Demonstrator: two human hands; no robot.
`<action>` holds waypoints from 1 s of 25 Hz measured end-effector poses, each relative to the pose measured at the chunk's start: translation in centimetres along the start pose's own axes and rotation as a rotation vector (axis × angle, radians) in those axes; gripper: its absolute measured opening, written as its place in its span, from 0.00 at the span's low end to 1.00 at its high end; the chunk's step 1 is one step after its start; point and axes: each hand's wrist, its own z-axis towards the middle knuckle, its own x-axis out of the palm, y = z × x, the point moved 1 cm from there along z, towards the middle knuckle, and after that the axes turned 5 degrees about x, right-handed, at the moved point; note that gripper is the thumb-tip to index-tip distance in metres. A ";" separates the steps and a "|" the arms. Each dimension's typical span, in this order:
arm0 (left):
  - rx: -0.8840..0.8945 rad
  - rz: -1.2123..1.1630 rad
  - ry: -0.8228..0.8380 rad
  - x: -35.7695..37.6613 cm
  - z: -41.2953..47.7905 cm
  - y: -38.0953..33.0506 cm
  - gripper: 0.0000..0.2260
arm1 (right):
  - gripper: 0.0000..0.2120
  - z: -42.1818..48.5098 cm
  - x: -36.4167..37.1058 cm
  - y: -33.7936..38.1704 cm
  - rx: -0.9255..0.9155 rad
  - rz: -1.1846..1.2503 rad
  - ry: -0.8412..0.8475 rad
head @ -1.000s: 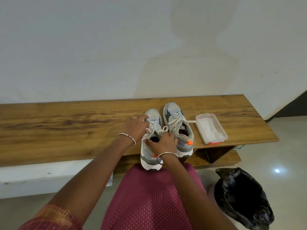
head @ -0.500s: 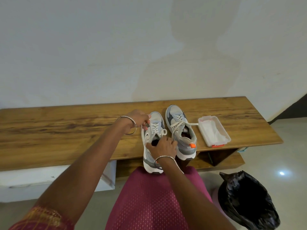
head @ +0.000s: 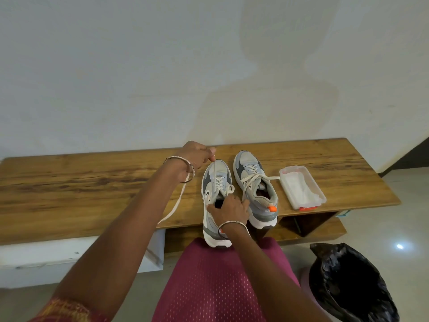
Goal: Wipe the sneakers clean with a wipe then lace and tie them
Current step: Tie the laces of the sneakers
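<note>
Now my left hand (head: 197, 155) pinches the lace (head: 214, 169) taut; my right hand (head: 228, 211) grips the grey-and-white sneaker (head: 208, 190), lengthwise, toe pointing away from me.

Two sneakers, centre frame: left sneaker (head: 222, 174), right sneaker (head: 247, 160). Two laces: left lace (head: 215, 169), right lace (head: 272, 178). One tub of wipes (head: 301, 204) to their right. One worktop (head: 81, 194). One black-bagged bin (head: 348, 287), lower right. Two hands: left hand (head: 197, 154), right hand (head: 228, 210).
</note>
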 end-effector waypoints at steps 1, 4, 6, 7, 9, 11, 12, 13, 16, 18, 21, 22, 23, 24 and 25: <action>0.008 -0.075 -0.041 0.1 0.0 -0.2 0.14 | 0.27 0.2 0.2 -0.1 -0.008 0.007 -0.001; 0.055 -0.144 -0.104 1.0 -0.9 -0.7 0.14 | 0.24 0.5 1.0 -0.3 -0.021 0.048 -0.017; 0.065 -0.229 -0.130 1.9 -1.4 -0.7 0.14 | 0.22 0.9 1.3 -0.3 -0.013 0.075 -0.020; 0.068 -0.277 -0.148 2.3 -1.4 -0.5 0.15 | 0.22 1.0 1.4 -0.4 -0.013 0.081 -0.023; 0.076 -0.332 -0.179 2.6 -1.5 -0.3 0.16 | 0.21 1.0 1.2 -0.6 -0.010 0.084 -0.024; 0.090 -0.351 -0.180 2.5 -1.5 0.0 0.16 | 0.21 1.0 1.3 -0.7 -0.006 0.096 -0.015; 0.098 -0.360 -0.170 2.3 -1.5 -0.1 0.16 | 0.20 0.8 1.0 -0.6 0.001 0.112 -0.009; 0.104 -0.368 -0.161 2.2 -1.6 -0.2 0.16 | 0.20 0.8 1.0 -0.5 0.000 0.123 -0.007; 0.120 -0.386 -0.147 1.0 -2.2 -1.5 0.15 | 0.20 0.6 -0.7 -0.4 -0.018 0.132 0.067; 0.146 -0.390 -0.134 -0.1 -2.8 -2.8 0.14 | 0.20 0.7 -2.5 -0.7 -0.029 0.158 0.164; 0.209 -0.365 -0.113 -1.4 -3.9 -4.5 0.14 | 0.14 1.1 -6.1 -1.1 0.000 0.298 0.190; 0.225 -0.356 -0.108 -1.8 -4.3 -5.0 0.14 | 0.11 1.1 -7.7 -0.9 -0.005 0.348 0.188; 0.239 -0.351 -0.109 -2.1 -4.6 -5.5 0.14 | 0.09 1.1 -9.3 -0.5 -0.021 0.411 0.185; 0.248 -0.354 -0.111 -2.3 -4.9 -6.0 0.14 | 0.08 0.9 -11.1 0.0 -0.048 0.486 0.174; 0.256 -0.365 -0.114 -2.5 -5.4 -6.6 0.14 | 0.08 0.6 -12.9 0.6 -0.076 0.577 0.159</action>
